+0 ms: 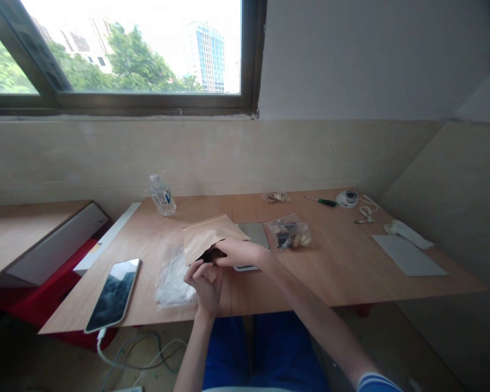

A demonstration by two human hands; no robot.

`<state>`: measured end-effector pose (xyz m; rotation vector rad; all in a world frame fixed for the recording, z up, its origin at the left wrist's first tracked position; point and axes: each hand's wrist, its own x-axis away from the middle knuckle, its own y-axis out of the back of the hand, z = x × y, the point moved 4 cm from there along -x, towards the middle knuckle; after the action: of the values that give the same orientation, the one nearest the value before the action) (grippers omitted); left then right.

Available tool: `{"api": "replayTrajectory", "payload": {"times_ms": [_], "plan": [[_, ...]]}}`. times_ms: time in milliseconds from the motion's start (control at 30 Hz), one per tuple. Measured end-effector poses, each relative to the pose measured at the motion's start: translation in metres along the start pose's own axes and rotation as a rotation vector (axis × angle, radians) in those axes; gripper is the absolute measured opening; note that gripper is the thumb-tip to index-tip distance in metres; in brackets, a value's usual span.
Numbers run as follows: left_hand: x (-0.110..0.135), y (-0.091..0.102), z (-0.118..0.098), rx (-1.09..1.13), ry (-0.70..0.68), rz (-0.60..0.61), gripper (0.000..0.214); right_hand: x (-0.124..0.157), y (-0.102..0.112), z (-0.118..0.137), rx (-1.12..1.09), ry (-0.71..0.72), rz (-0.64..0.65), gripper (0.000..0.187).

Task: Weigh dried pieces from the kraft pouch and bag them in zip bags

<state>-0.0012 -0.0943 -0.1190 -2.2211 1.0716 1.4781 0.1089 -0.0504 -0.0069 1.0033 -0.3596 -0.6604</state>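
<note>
A brown paper bag (212,231) lies tilted above the table, its dark mouth facing me. My left hand (206,277) is closed on the bag's lower edge, fingers curled. The fingers of my right hand (232,253) reach into the mouth and are partly hidden; whether they hold anything inside cannot be seen. Beneath my right wrist lies a flat silver-grey device (255,234) with a pale edge. A crumpled clear plastic bag (173,280) rests beside my left hand. Right of the device sits a zip bag (289,231) with dark and tan pieces inside.
A large phone (114,294) with a white cable lies at the left. A water bottle (162,196) stands at the back left. Farther back right are a small bag of pieces (275,197), a screwdriver (326,202), a white dome camera (347,198) and a white sheet (408,256).
</note>
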Motion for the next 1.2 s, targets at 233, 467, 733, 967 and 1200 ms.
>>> {"api": "replayTrajectory", "payload": {"times_ms": [233, 467, 733, 967, 1200], "plan": [[-0.013, -0.008, 0.001, 0.072, 0.018, -0.029, 0.047, 0.01, -0.01, 0.001, 0.24, -0.117, -0.28, 0.029], [-0.028, -0.014, 0.001, 0.132, 0.104, -0.082, 0.043, 0.008, -0.018, -0.006, 0.299, 0.082, -0.591, 0.035], [-0.044, -0.022, -0.005, 0.04, 0.172, 0.012, 0.041, 0.037, 0.014, -0.031, -0.283, 0.017, -1.304, 0.032], [-0.073, -0.024, -0.007, -0.04, 0.139, 0.059, 0.035, 0.044, -0.008, -0.112, -0.014, -0.376, -1.103, 0.026], [-0.07, -0.024, -0.005, -0.053, 0.148, 0.071, 0.035, 0.025, -0.042, -0.127, 0.462, -0.57, -0.558, 0.028]]}}
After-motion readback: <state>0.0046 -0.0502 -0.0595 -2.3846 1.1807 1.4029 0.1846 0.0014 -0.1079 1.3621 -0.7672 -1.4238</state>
